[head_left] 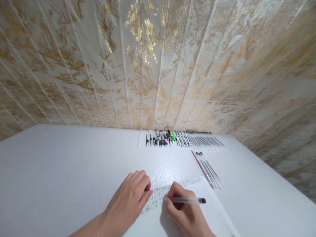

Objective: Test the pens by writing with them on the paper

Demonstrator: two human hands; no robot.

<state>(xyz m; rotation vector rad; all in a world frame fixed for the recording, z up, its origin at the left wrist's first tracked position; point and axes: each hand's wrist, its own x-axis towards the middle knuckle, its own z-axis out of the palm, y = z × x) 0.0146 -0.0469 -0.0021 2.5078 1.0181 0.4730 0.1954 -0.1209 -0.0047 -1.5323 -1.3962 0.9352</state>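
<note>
My right hand (pixel 184 209) pinches a clear-barrelled pen (pixel 190 200) with a dark end cap, which lies low and points left. The pen's tip is by the thumb, at the written lines on a white sheet of paper (pixel 214 214). Rows of small dark handwriting cover the sheet's upper part; its lower part is blank. My left hand (pixel 133 194) rests at the sheet's left side, fingers curled together and thumb beside them, with nothing visible in it.
Several clear pens (pixel 208 169) and a pink pen (pixel 202 168) lie beyond the sheet's right corner. Along the back of the white table (pixel 74 171) is a row of pens and refills (pixel 207 141), with a bright green highlighter (pixel 174 136). A gold-patterned wall covering (pixel 148 82) rises behind.
</note>
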